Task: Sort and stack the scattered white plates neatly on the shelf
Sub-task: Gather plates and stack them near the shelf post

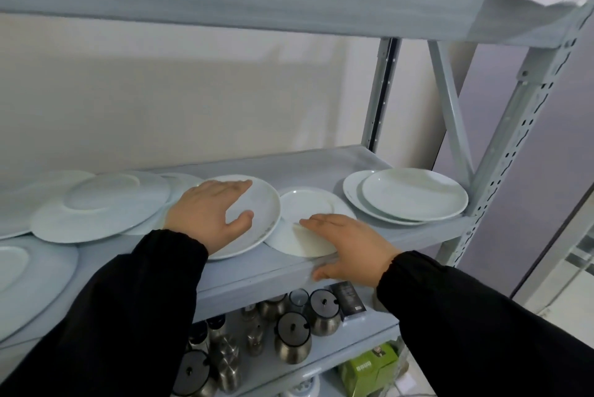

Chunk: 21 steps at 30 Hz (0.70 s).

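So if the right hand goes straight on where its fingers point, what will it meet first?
Probably the rim of the middle plate, just left of the small plate that the right hand rests on. The left hand lies on that plate beyond the rim, though depth is unclear.

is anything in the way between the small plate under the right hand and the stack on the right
Nothing visible: only bare shelf lies between the small plate and the stack. The middle plate seems to overlap its left edge, away from that path.
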{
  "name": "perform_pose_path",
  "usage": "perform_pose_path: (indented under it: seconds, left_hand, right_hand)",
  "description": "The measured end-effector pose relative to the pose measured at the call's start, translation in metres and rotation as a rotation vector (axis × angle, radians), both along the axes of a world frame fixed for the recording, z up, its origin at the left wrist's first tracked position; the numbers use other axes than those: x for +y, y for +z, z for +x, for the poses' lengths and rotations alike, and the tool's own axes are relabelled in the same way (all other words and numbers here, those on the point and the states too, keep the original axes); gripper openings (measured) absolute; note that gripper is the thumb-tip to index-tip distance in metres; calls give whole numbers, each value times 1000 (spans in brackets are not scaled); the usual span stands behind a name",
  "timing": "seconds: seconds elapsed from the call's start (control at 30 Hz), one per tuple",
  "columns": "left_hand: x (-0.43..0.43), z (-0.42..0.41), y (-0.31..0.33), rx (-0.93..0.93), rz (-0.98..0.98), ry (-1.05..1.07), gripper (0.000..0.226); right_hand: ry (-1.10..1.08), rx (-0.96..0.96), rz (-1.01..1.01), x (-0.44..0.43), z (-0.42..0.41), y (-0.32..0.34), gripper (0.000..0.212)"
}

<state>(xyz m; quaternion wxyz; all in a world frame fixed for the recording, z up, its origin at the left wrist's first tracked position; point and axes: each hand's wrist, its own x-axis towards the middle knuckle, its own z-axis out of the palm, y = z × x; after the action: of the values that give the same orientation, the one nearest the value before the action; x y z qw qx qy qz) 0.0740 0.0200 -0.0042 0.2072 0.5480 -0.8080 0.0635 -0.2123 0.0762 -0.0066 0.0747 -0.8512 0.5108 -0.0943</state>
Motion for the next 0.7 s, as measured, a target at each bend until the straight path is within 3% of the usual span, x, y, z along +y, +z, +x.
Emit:
perform_pose_path:
  seconds: [0.23, 0.4, 0.57, 0.7]
  left_hand:
    - [6, 0, 1, 35, 76, 35, 74]
    - [6, 0, 3, 49, 98, 29, 79]
    - [9, -1, 8, 86, 73, 31, 82]
    - [10, 1, 8, 67, 75, 25, 82]
  right_hand:
    - [-65, -122, 61, -10, 8, 7, 111]
    - [-105, -24, 170, -16, 10, 6, 118]
    - [32, 112, 53, -13, 24, -1, 105]
    - [70, 92, -47, -9, 22, -3, 101]
